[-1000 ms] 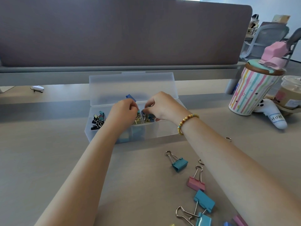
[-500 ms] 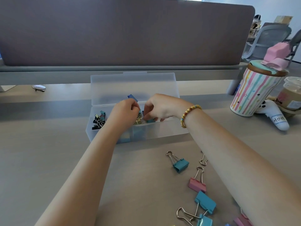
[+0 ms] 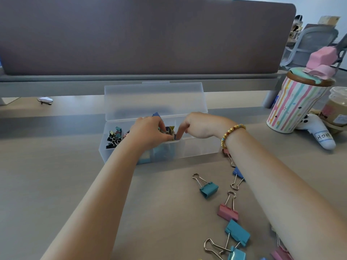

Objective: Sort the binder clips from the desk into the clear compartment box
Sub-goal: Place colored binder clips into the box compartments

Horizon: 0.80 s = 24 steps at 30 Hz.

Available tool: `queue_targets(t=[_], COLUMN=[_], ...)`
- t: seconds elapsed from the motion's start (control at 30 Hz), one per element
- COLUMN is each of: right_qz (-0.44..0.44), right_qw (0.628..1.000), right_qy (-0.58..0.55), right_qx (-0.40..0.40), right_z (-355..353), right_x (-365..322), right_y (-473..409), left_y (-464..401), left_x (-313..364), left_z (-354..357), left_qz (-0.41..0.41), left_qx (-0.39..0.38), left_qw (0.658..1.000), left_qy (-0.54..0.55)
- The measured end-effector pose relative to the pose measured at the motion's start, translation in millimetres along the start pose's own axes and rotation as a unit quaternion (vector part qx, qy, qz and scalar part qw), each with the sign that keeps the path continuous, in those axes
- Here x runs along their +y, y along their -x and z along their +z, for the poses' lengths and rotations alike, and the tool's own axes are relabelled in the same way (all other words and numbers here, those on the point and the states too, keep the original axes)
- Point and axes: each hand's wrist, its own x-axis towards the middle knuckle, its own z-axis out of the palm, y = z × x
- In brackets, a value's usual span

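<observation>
Hands work inside the clear compartment box: our left hand seems to pinch small gold clips, our right hand curled, one finger pointing down. Large binder clips wait on the surface; a slip may mix the compartments.

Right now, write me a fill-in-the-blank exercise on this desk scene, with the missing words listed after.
1. The lid of the clear compartment box stands ____.
2. Both hands, left hand and right hand, reach into the ____ compartment.
3. The beaded bracelet sits on the ____ wrist.
4. The pink binder clip lies on the ____.

Missing words: open; middle; right; desk
</observation>
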Motion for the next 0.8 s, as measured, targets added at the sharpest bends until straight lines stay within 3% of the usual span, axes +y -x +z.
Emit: queue_targets(t=[0.13, 0.27, 0.4, 0.57, 0.67, 0.8], right_qz=[0.000, -0.017, -0.069, -0.052, -0.038, -0.006], right_qw=[0.998, 0.969, 0.942, 0.921, 0.929, 0.974], right_qy=[-0.042, -0.194, -0.274, -0.326, -0.302, -0.179], right_qx=[0.041, 0.150, 0.181, 0.207, 0.212, 0.140], right_z=[7.9, 4.1, 6.3, 11.3, 9.3, -3.7], right_x=[2.8, 7.5, 3.1, 1.7, 4.0, 15.3], right_y=[-2.1, -1.2, -1.8, -9.6, -13.9, -19.2], left_y=[1.0, 5.4, 5.6, 5.5, 6.9, 7.7], left_x=[2.6, 10.7, 17.9, 18.4, 15.9, 9.0], left_z=[0.8, -6.6, -8.7, -4.7, -3.3, -2.3], left_qz=[-0.011, 0.030, 0.038, -0.004, -0.015, -0.024], left_qx=[0.034, 0.080, 0.060, 0.050, 0.063, 0.092], left_qw=[0.998, 0.990, 0.973, 0.951, 0.962, 0.993], left_qy=[-0.046, 0.111, 0.219, 0.304, 0.267, 0.075])
